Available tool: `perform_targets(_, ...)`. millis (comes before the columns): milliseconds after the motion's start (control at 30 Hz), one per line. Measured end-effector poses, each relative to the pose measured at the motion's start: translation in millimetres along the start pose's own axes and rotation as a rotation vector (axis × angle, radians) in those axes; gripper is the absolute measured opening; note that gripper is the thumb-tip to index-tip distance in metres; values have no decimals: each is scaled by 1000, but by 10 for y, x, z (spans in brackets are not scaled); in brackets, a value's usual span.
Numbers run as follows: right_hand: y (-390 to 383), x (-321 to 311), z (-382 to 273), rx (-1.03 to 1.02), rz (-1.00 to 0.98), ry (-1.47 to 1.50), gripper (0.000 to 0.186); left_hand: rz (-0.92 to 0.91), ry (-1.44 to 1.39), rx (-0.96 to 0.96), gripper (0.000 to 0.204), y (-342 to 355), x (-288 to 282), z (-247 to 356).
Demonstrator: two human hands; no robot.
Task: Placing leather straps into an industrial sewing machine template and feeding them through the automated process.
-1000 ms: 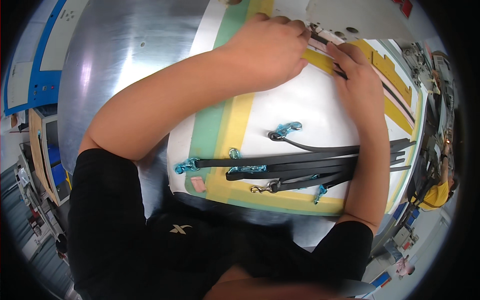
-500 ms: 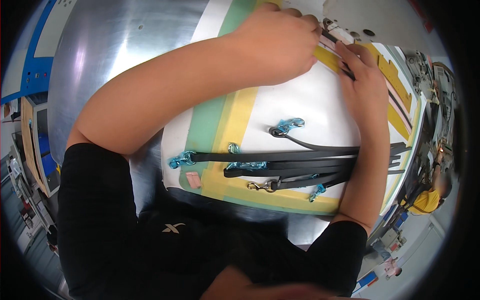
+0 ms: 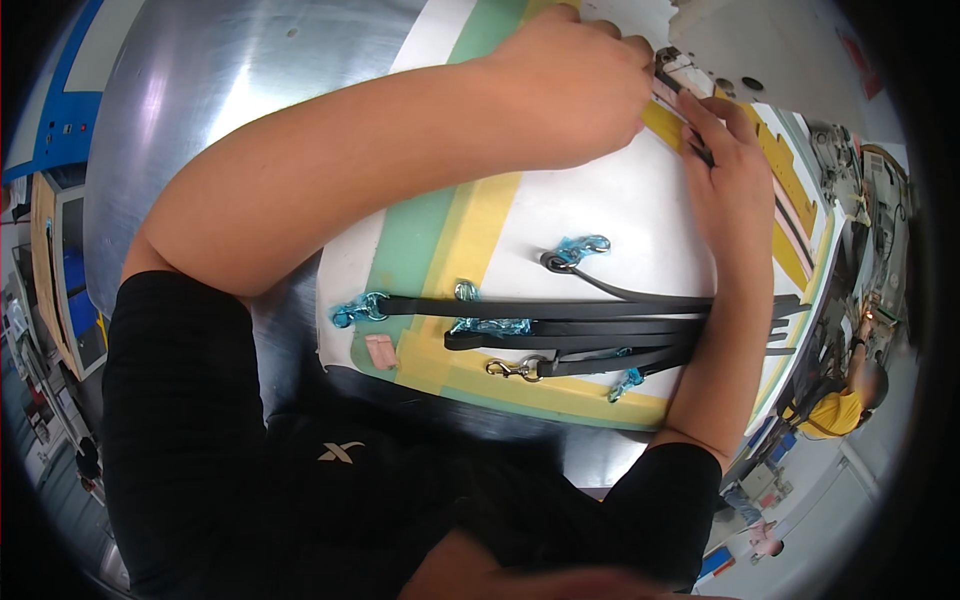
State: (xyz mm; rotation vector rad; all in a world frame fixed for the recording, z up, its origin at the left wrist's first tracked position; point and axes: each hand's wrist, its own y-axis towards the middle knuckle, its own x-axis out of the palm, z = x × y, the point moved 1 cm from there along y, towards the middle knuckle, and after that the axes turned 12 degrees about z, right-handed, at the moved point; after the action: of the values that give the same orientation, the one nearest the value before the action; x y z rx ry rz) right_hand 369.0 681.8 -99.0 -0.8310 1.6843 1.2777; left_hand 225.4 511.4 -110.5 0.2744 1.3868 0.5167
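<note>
At the far edge of the work surface, a yellow strip-shaped jig [image 3: 662,124] with a pink band runs diagonally under both hands. My left hand [image 3: 590,88] is closed at its upper end, fingers curled; whatever they hold is hidden behind the knuckles. Lower on the jig, my right hand [image 3: 733,160] closes its fingers and thumb on a black strap [image 3: 703,153]. Nearer to me lie several dark straps [image 3: 610,328], partly covered by my right forearm. Their ends carry metal hooks, some in blue film [image 3: 358,310], plus a bare snap hook [image 3: 515,369].
White, green and yellow sheeting [image 3: 580,200] covers part of a shiny metal table [image 3: 300,70]. A small pink piece [image 3: 380,352] lies at the sheet's near left corner. Yellow notched plates [image 3: 785,150] stand at the right. People [image 3: 832,413] are farther right, beside machines.
The view has shifted slightly. Both hands stay at the yellow jig in nearly the same pose, and the straps lie as before.
</note>
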Motion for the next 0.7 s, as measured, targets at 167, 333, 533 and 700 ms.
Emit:
perform_targets(167, 4, -14, 0, 22, -27, -22, 42, -27, 83, -83, 41, -20, 77, 57)
perform_targets(333, 0, -49, -35, 79, -48, -78, 43, -99, 186, -25, 41, 19, 101, 61)
perform_targets(533, -52, -132, 27, 142, -93, -204, 41, -114, 163, -58, 44, 42, 84, 48)
perform_targets(700, -166, -225, 226, 191, -85, -142, 40, -160, 155, -57, 46, 73, 43, 51)
